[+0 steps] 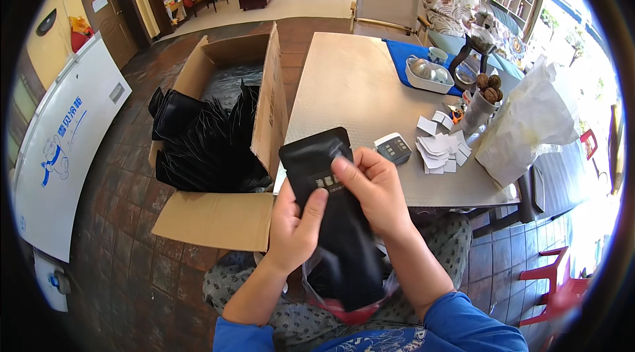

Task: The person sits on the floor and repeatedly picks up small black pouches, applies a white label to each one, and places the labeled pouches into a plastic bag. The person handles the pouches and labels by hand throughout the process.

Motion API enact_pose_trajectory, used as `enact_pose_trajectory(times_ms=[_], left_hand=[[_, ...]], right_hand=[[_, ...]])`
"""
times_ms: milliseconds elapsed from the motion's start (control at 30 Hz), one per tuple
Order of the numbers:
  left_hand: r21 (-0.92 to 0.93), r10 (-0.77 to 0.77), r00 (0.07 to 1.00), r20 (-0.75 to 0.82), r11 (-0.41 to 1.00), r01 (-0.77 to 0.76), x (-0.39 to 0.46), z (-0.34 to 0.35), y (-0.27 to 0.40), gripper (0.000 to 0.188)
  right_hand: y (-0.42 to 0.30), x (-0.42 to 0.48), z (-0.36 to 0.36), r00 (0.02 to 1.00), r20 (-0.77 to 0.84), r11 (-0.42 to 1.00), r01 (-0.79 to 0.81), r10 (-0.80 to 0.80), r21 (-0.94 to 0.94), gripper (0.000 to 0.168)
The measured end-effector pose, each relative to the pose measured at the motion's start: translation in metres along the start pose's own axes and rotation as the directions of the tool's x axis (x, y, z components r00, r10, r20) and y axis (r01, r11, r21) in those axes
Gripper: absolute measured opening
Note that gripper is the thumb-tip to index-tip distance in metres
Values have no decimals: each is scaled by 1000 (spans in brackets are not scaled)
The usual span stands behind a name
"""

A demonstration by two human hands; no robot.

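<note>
A flat black pouch (311, 151) is held over my lap, its notched top end pointing away from me. My left hand (296, 225) grips its left side, with the thumb on the front. My right hand (379, 188) holds the right side, its thumb at a dark label (325, 181) that bears writing and is partly covered. More black material hangs below the hands, blurred; I cannot tell whether it is the same pouch. Beneath it, a clear plastic bag with a red part (353, 313) rests in my lap. A stack of dark printed labels (395, 147) sits on the table beyond my right hand.
An open cardboard box (268, 99) full of black pouches (208, 146) stands at the left. White paper pieces (436, 151), a white tub (430, 83), a cup of walnuts (480, 113) and a white plastic bag (528, 121) occupy the metal-topped table (342, 79). A red plastic stool (555, 277) is at right.
</note>
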State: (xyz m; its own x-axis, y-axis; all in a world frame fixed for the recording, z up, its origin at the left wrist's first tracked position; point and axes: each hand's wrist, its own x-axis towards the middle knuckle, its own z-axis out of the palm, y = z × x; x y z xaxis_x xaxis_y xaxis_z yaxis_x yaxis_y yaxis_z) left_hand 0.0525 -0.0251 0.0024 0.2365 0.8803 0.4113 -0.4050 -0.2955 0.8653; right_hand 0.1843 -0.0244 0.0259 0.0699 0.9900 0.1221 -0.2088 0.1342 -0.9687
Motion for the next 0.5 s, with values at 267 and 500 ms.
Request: enact_pose_trajectory(times_ms=[267, 500], left_hand=[[-31, 5, 975, -222, 999, -12, 13, -2, -2, 24], [108, -117, 965, -234, 983, 145, 14, -25, -13, 26]], right_hand=[[22, -38, -7, 983, 170, 989, -42, 66, -143, 27], [8, -102, -101, 896, 11, 896, -443, 444, -24, 35]])
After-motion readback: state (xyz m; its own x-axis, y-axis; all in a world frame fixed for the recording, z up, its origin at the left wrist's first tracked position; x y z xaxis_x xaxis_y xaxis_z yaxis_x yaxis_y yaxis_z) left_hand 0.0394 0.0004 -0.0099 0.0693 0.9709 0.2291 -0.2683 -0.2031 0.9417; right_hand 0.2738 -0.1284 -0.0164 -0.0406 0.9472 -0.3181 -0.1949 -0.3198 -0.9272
